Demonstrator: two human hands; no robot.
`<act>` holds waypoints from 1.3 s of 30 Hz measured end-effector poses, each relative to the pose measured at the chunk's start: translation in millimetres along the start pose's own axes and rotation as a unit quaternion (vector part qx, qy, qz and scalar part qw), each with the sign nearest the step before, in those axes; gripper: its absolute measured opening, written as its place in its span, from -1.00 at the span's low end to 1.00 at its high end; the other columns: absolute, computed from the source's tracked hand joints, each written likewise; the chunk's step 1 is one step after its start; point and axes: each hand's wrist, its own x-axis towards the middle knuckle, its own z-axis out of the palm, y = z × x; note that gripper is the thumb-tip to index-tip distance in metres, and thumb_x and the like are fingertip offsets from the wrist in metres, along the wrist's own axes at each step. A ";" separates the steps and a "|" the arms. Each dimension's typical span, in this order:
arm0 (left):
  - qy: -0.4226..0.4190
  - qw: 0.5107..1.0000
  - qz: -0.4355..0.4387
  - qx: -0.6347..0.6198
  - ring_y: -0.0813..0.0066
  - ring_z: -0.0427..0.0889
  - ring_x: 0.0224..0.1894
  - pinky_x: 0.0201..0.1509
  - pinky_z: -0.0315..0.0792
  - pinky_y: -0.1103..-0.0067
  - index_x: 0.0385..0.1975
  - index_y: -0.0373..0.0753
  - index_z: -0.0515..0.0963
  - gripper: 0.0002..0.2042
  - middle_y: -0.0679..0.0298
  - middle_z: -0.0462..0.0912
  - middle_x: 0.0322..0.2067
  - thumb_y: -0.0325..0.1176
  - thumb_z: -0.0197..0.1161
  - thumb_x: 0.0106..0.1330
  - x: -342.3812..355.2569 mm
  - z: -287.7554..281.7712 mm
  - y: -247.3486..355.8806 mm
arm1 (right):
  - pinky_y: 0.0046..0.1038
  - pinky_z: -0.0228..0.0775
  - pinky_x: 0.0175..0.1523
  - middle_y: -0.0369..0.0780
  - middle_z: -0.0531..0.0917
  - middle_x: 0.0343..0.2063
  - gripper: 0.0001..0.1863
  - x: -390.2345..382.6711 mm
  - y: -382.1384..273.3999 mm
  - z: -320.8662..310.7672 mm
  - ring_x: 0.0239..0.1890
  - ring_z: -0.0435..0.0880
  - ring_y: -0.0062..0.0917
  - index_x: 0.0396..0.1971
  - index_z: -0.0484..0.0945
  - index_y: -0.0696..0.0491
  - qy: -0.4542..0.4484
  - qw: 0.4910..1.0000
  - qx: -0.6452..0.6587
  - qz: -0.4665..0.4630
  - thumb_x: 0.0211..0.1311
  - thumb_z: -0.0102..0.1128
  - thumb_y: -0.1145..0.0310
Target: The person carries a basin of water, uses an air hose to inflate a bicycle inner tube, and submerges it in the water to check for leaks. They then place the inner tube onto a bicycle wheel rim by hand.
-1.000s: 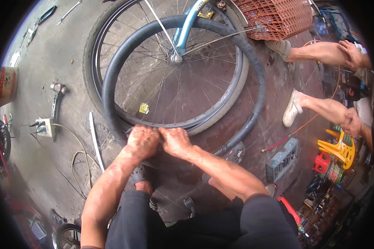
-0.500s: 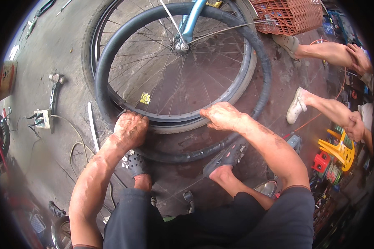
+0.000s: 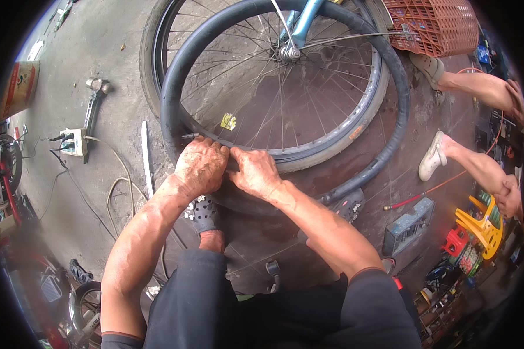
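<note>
A spoked bicycle wheel (image 3: pixel 332 141) lies before me in a light-blue fork (image 3: pixel 306 23), its tyre (image 3: pixel 315 163) around the rim. A dark inner tube (image 3: pixel 399 116) loops loosely over the wheel and hangs outside it at the right and below. Both my hands are side by side at the wheel's near left edge. My left hand (image 3: pixel 202 164) is closed over the tyre, close to a small metal valve (image 3: pixel 189 136). Beside it, my right hand (image 3: pixel 255 172) has its fingers curled on the tyre. Both sets of fingertips are partly hidden.
A hammer (image 3: pixel 93 104), a power strip (image 3: pixel 74 143) with cables and a flat pale strip (image 3: pixel 147 157) lie to the left. On the right are another person's legs (image 3: pixel 471 160), a red hose (image 3: pixel 413 199), a grey metal box (image 3: pixel 409 227) and a yellow plastic piece (image 3: pixel 482 224). A brown basket (image 3: pixel 439 26) is top right.
My right hand has moved left along the rim until it is next to my left hand. The whole view has shifted, so the wheel appears farther right and higher.
</note>
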 end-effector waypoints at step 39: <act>0.047 0.997 0.035 -0.050 0.22 0.61 -0.54 -0.40 0.45 0.39 -0.47 -0.22 0.52 -0.85 0.16 0.57 -0.65 -0.39 0.25 -0.07 0.5 39.6 -14.0 | -0.14 0.45 -0.17 -0.05 0.63 -0.41 -0.68 -13.7 85.4 -131.8 -0.26 0.62 -0.09 -0.32 0.48 0.13 -0.271 0.911 -0.298 -0.087 -0.12 0.37 0.43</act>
